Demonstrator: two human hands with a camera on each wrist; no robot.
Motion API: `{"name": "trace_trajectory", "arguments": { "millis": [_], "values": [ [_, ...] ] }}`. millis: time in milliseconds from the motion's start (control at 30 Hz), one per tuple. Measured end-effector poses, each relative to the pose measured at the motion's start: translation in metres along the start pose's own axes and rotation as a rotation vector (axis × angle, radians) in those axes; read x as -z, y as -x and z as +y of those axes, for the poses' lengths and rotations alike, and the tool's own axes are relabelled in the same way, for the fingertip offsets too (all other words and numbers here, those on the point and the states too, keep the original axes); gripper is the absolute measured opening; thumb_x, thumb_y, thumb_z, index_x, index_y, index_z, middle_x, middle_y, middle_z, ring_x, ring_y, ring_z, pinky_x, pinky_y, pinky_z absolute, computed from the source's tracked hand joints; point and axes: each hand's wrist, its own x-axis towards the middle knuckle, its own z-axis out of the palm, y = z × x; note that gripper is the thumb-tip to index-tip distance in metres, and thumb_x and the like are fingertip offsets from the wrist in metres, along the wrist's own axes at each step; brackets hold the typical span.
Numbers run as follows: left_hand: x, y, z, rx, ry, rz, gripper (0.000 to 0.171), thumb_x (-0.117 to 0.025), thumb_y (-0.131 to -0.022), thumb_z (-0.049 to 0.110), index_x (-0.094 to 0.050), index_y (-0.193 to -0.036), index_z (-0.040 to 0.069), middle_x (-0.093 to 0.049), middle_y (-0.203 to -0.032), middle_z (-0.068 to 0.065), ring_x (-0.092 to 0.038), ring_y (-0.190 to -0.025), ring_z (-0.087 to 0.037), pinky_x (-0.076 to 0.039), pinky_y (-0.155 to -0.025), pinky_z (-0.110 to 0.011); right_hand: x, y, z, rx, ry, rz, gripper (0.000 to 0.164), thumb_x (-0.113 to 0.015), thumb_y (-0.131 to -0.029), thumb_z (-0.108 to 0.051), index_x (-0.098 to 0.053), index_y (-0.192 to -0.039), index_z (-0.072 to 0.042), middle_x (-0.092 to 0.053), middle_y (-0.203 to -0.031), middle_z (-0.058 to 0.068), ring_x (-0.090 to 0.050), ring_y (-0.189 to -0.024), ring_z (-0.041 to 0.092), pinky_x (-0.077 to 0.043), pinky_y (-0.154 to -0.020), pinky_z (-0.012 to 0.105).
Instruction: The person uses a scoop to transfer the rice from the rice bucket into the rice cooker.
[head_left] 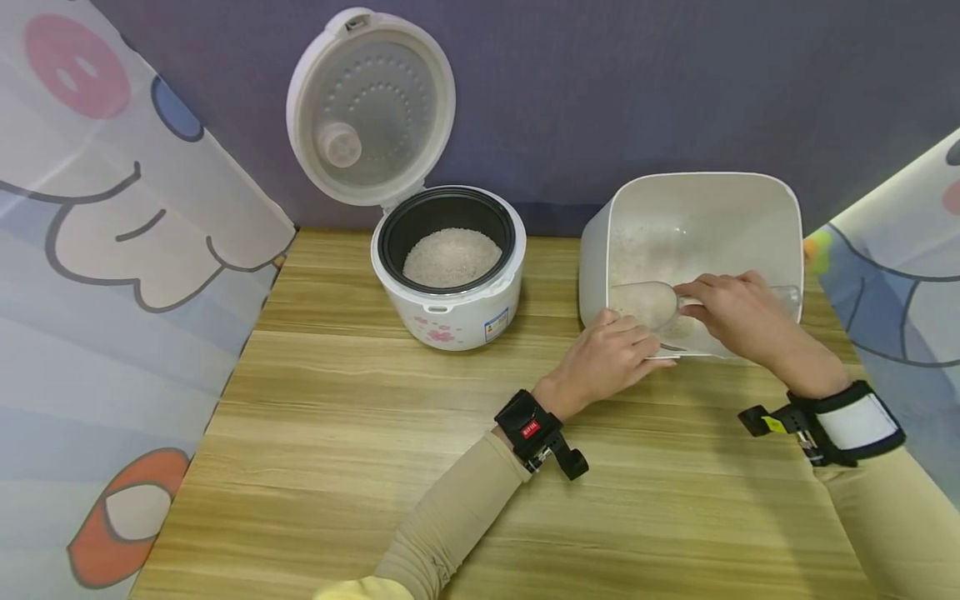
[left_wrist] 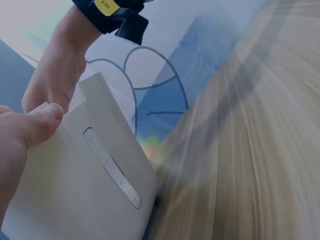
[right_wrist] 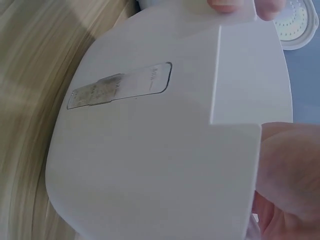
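A white storage bin (head_left: 705, 200) stands at the right with its top uncovered. My left hand (head_left: 611, 358) grips its front rim; in the left wrist view that thumb (left_wrist: 47, 120) lies on the outer wall. Reaching over the rim, my right hand (head_left: 738, 317) holds a clear scoop (head_left: 641, 302) by its handle inside the bin. Pale rice appears to fill the scoop, though the bin's floor is mostly hidden. In the right wrist view the bin's front wall (right_wrist: 150, 160) covers the scoop, and only part of the right hand (right_wrist: 290, 175) shows.
Left of the bin is a white rice cooker (head_left: 450, 329), its lid (head_left: 375, 108) raised. A mound of white rice (head_left: 452, 258) lies in its dark inner pot. Both stand on a wooden table (head_left: 337, 400) against a grey-blue backdrop (head_left: 600, 83), with cartoon-printed cloth (head_left: 112, 350) at the sides.
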Motion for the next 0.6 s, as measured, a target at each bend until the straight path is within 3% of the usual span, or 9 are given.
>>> {"name": "trace_trajectory", "arguments": {
  "millis": [333,600],
  "values": [
    [0.005,-0.005,-0.007,0.026,0.007,0.010,0.032,-0.060,-0.100,0.056,-0.073,-0.093,0.028,-0.075,-0.100,0.017,-0.063,-0.092,-0.004,-0.039,-0.088,-0.026,0.015,-0.004,0.004,0.027,-0.090,0.088,0.030,-0.083,-0.080,0.001,-0.073,-0.108,0.007,-0.074,-0.091,0.020,-0.068,-0.062,0.029,-0.050,-0.054,0.047],
    [0.003,-0.005,-0.006,0.028,0.017,0.009,0.031,-0.062,-0.098,0.057,-0.073,-0.094,0.028,-0.074,-0.100,0.017,-0.064,-0.095,-0.004,-0.038,-0.090,-0.027,0.017,-0.001,0.006,0.007,-0.110,0.095,0.033,-0.082,-0.079,0.006,-0.072,-0.110,0.009,-0.074,-0.090,0.022,-0.065,-0.059,0.026,-0.049,-0.054,0.045]
  ]
}}
